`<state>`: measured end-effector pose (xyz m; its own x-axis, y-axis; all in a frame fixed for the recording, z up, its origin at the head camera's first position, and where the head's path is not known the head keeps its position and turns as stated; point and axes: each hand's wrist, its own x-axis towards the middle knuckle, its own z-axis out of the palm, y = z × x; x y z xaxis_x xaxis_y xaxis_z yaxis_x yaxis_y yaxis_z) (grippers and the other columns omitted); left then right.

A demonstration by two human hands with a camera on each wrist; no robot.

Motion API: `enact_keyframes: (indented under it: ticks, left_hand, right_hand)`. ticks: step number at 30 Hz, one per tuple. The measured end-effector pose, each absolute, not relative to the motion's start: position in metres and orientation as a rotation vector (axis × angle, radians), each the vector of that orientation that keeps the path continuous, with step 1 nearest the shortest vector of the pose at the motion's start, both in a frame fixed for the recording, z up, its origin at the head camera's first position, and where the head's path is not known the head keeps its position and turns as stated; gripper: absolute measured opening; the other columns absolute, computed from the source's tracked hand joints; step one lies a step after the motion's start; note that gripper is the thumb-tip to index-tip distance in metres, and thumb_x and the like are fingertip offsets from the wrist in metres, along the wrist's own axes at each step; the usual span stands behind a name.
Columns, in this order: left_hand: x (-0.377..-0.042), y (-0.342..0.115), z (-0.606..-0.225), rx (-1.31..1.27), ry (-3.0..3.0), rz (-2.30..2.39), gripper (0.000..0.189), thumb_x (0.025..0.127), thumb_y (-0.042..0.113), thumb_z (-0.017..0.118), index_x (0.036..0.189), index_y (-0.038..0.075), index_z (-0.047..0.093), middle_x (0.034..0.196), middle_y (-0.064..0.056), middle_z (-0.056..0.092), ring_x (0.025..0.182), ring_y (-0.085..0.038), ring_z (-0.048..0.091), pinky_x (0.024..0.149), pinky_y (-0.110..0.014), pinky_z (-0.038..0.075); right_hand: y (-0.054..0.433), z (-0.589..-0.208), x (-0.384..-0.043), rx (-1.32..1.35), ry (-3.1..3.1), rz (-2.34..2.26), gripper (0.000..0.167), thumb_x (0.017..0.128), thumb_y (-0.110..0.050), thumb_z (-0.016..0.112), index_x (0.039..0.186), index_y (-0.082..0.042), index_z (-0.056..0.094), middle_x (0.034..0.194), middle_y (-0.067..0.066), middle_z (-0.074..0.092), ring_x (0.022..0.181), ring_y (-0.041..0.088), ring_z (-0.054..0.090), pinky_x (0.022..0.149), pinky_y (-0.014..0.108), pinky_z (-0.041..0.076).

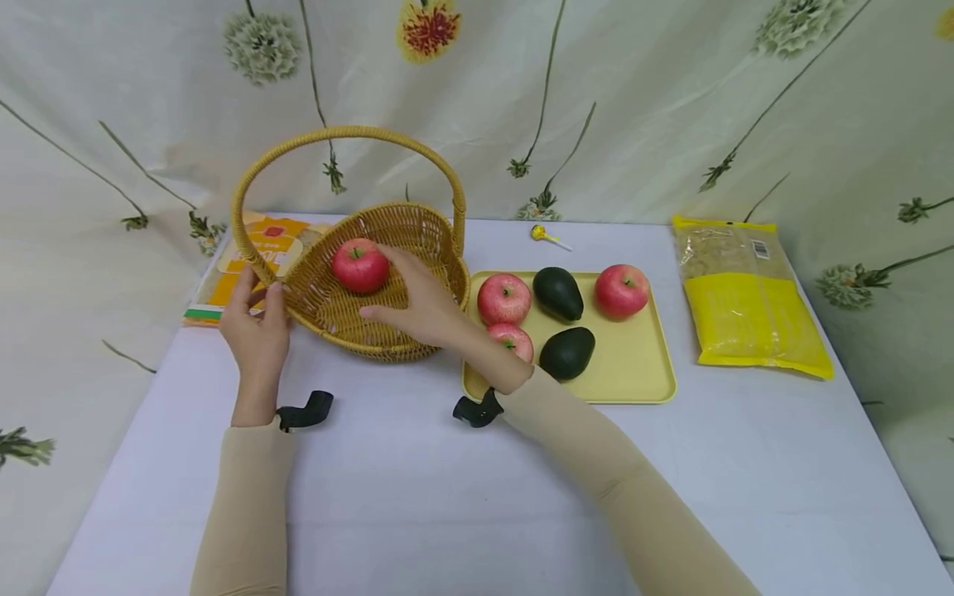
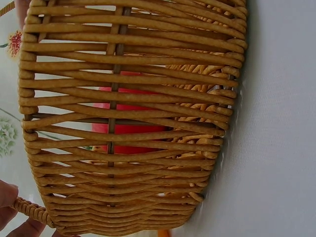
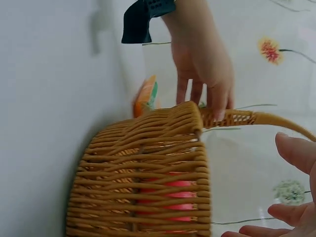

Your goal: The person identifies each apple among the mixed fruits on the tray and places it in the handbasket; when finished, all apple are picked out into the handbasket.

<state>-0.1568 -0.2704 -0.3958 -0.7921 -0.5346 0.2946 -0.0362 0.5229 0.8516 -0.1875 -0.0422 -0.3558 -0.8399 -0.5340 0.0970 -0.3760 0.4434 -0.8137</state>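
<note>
A brown wicker basket [image 1: 350,327] with a tall arched handle stands on the table, holding one red apple [image 1: 361,266]. At the handle's left base, my left hand [image 1: 257,331] pinches the woven rod between thumb and fingers; the right wrist view also shows this left hand [image 3: 205,64]. My right hand [image 1: 421,302] reaches over the basket's right side, thumb and fingers spread apart. Its fingertips are close beside the apple; whether they touch it I cannot tell. Through the weave in the left wrist view, the apple [image 2: 131,131] shows red inside the basket.
Right of the basket, a yellow tray [image 1: 633,364] bears several red apples and two dark avocados [image 1: 567,353]. My right forearm crosses its left corner. Behind it lies a lollipop [image 1: 547,237]. A yellow bag [image 1: 753,306] lies far right, an orange packet [image 1: 224,285] left behind the basket.
</note>
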Motion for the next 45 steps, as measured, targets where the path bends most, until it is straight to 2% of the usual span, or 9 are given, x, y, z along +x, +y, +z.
enact_keyframes:
  ticks: [6,13,22,33,38,45]
  left_hand:
    - [-0.156,-0.27,-0.394,0.456,-2.22,-1.23,0.044,0.1,0.029,0.053,0.144,0.028,0.049,0.138,-0.003,0.059,0.113,-0.017,0.057,0.08,-0.011,0.046]
    - [-0.156,-0.271,-0.395,0.431,-2.217,-1.243,0.044,0.1,0.029,0.053,0.144,0.028,0.048,0.14,0.0,0.058,0.113,-0.016,0.057,0.081,-0.011,0.046]
    - [-0.157,-0.271,-0.395,0.441,-2.231,-1.242,0.044,0.101,0.03,0.052,0.145,0.029,0.048,0.14,0.0,0.057,0.116,-0.019,0.057,0.084,-0.013,0.047]
    - [-0.156,-0.273,-0.396,0.442,-2.232,-1.243,0.046,0.101,0.031,0.051,0.146,0.028,0.046,0.142,-0.001,0.056,0.116,-0.017,0.055,0.083,-0.012,0.044]
    - [-0.156,-0.273,-0.396,0.438,-2.226,-1.246,0.045,0.101,0.029,0.051,0.146,0.027,0.046,0.141,-0.001,0.056,0.115,-0.016,0.055,0.081,-0.011,0.044]
    - [-0.155,-0.273,-0.396,0.442,-2.227,-1.247,0.045,0.101,0.03,0.052,0.146,0.027,0.047,0.141,-0.002,0.056,0.115,-0.016,0.055,0.081,-0.011,0.044]
  right_hand:
    - [-0.015,-0.344,-0.173,-0.852,2.517,-1.358,0.083,0.087,-0.042,0.071,0.154,-0.021,0.027,0.159,-0.003,0.029,0.147,0.014,0.024,0.118,0.044,0.028]
    - [0.03,-0.344,-0.16,-0.807,2.483,-1.464,0.081,0.087,-0.036,0.073,0.154,-0.02,0.031,0.158,-0.002,0.032,0.147,0.015,0.026,0.117,0.044,0.03]
    - [0.093,-0.356,-0.158,-0.697,2.462,-1.671,0.074,0.087,-0.018,0.074,0.15,-0.01,0.035,0.156,0.006,0.037,0.144,0.024,0.034,0.117,0.043,0.031]
    - [0.167,-0.358,-0.159,-0.499,2.647,-1.683,0.071,0.087,-0.01,0.072,0.149,-0.007,0.037,0.154,0.014,0.038,0.143,0.031,0.034,0.117,0.049,0.027]
    - [0.2,-0.355,-0.162,-0.32,2.729,-1.693,0.072,0.088,-0.014,0.073,0.15,-0.011,0.037,0.155,0.012,0.038,0.143,0.032,0.034,0.116,0.05,0.029]
    - [0.238,-0.359,-0.169,-0.109,2.726,-1.705,0.085,0.087,-0.019,0.074,0.156,-0.02,0.024,0.163,0.005,0.023,0.148,0.029,0.025,0.117,0.05,0.027]
